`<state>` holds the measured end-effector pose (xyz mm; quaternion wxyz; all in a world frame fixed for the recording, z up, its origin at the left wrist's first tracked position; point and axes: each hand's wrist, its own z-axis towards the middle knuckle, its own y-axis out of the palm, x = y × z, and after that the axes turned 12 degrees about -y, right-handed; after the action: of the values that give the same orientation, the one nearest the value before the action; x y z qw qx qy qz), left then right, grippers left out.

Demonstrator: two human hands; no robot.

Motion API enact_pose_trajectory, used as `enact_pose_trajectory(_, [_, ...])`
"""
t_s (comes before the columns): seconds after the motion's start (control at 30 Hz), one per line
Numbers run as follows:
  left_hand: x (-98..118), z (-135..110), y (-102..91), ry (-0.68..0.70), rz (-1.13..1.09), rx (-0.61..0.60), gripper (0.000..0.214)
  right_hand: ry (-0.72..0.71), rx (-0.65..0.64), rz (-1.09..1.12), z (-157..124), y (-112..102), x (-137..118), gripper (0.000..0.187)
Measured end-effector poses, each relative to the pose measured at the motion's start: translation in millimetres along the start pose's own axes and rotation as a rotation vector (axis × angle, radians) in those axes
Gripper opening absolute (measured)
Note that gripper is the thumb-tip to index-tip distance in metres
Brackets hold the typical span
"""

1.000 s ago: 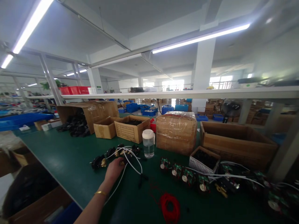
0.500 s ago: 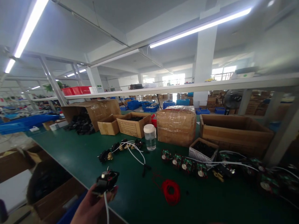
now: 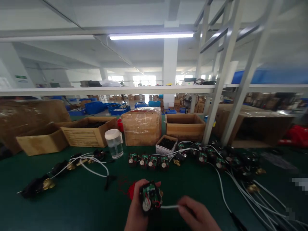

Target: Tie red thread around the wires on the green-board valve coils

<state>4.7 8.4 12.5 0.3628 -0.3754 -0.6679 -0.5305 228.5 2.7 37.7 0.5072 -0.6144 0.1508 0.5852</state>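
Note:
In my left hand (image 3: 138, 205) is a small black device (image 3: 150, 197) with a green circuit board, red wires and a round pale disc facing me. A white cable (image 3: 169, 207) runs out of its right side. My right hand (image 3: 196, 213) pinches that cable a short way from the device. Behind my left hand, partly hidden, lies a coil of red wire (image 3: 131, 191) on the green table (image 3: 96, 205). Several similar boards (image 3: 153, 162) stand in a row beyond my hands.
At left lie black-and-brass parts (image 3: 48, 183) with white cables. A clear bottle (image 3: 115, 144) with a white lid stands before a taped carton (image 3: 141, 128). A small box of black parts (image 3: 166, 145) is behind the row. More cabled devices (image 3: 228, 160) crowd the right, near metal posts (image 3: 214, 106).
My view has turned right. My left hand has brought the device to the middle and turned its circuit board toward me. My right hand has come into view, holding the cable.

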Motion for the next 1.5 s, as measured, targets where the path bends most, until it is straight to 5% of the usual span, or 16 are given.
enact_pose_trajectory(0.1, [-17.3, 22.1, 19.4, 0.027, 0.212, -0.068, 0.061, 0.000, 0.103, -0.362, 10.7, -40.6, -12.0, 0.021])
enact_pose_trajectory(0.23, [-20.0, 47.6, 38.2, 0.232, 0.761, -0.168, 0.049, 0.036, -0.059, -0.763, 36.9, -69.8, -24.5, 0.013])
enact_pose_trajectory(0.5, [-19.4, 71.2, 28.9, 0.466, 1.226, -0.370, 0.062, 0.051, -0.222, -0.845, 49.8, -48.3, -2.0, 0.016])
enact_pose_trajectory(0.6, [-16.7, 58.1, 12.6, 0.493, 1.330, -0.222, 0.073, 0.077, -0.217, -0.810, 38.2, -43.8, 5.2, 0.016])
enact_pose_trajectory(0.7, [-19.2, 34.1, -0.9, 0.369, 1.275, -0.135, 0.090, 0.078, -0.149, -0.691, 28.5, -38.3, 15.1, 0.036])
enact_pose_trajectory(0.87, [-35.9, 6.7, 7.5, 0.254, 1.107, -0.075, 0.094, 0.023, -0.100, -0.485, 24.4, -22.1, 30.6, 0.073])
enact_pose_trajectory(1.13, [-49.5, 4.6, 39.0, 0.191, 1.046, 0.141, 0.073, 0.033, -0.066, -0.443, 24.8, -20.2, 43.9, 0.066])
enact_pose_trajectory(1.5, [-64.3, 10.6, 29.7, 0.448, 1.428, 0.160, 0.069, 0.057, -0.046, -0.451, 20.7, -16.9, 66.9, 0.061])
